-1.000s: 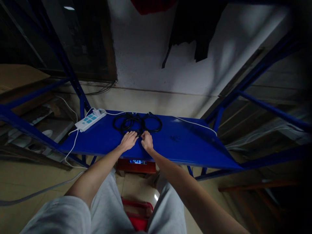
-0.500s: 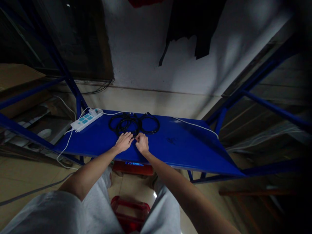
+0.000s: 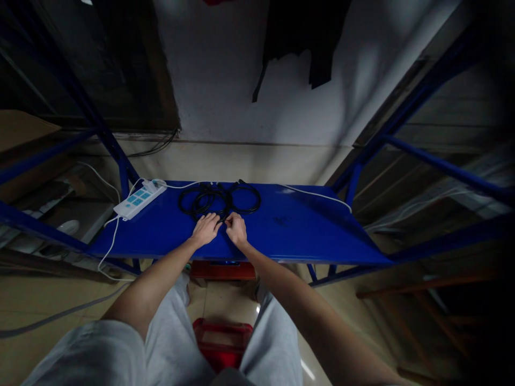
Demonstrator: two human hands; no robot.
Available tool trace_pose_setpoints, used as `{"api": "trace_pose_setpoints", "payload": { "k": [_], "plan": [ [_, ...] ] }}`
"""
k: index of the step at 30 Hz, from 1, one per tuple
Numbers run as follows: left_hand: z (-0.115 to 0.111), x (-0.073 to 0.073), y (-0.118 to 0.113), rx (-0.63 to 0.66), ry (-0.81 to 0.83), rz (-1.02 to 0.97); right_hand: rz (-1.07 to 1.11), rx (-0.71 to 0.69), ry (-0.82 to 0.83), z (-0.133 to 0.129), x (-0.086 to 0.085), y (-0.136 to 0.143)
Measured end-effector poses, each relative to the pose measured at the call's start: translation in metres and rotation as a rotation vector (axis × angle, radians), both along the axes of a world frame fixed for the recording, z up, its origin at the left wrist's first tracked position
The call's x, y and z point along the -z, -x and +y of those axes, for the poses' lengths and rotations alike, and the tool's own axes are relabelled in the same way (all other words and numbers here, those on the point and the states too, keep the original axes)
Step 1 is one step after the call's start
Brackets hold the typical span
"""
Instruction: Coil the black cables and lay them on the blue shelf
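Fiddling with the coiled black cables (image 3: 229, 199) is what's being done here, on a blue tabletop (image 3: 306, 230), with the white power strip (image 3: 139, 202) being used as the landmark for everything below. The coils are being laid out to the right of that strip, well apart from it, as overlapping loops with their ends being bunched toward the far side.

The left hand (image 3: 206, 228) is being rested palm down to the right of the strip and nearer the wearer, its fingers being laid close together at the near edge of the loops. The right hand (image 3: 236, 229) is being placed just beyond it, farther from the strip, with thumb and fingers being curled inward. A narrow gap is being left between the two. Whether any cable is being pinched can't be told, tbh, since the fingertips are being lost against the dark loops.

As for the step in hand, the near side of the loops seems to be being worked by both hands together, judging by the pose. A next move would probably be calling for a light touch, with one strand being singled out while the other loops are being steadied.
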State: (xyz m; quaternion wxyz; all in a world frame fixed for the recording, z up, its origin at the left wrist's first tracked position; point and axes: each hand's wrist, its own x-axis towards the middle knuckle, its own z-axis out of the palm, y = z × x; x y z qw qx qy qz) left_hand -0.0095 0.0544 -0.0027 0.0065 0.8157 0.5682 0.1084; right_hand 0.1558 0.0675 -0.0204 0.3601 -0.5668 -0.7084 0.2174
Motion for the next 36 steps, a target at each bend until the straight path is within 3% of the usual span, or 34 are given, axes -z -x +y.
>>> {"api": "trace_pose_setpoints", "payload": {
  "k": [12,36],
  "plan": [
    [-0.0002,0.0037,0.0031,0.034,-0.036,-0.025,-0.164,0.021,-0.033,-0.0036,-0.0051,0.0035],
    [-0.0038,0.0061,0.0028,0.018,-0.048,-0.010,-0.141,0.025,-0.040,-0.0029,0.0016,0.0002]
  ]
}}
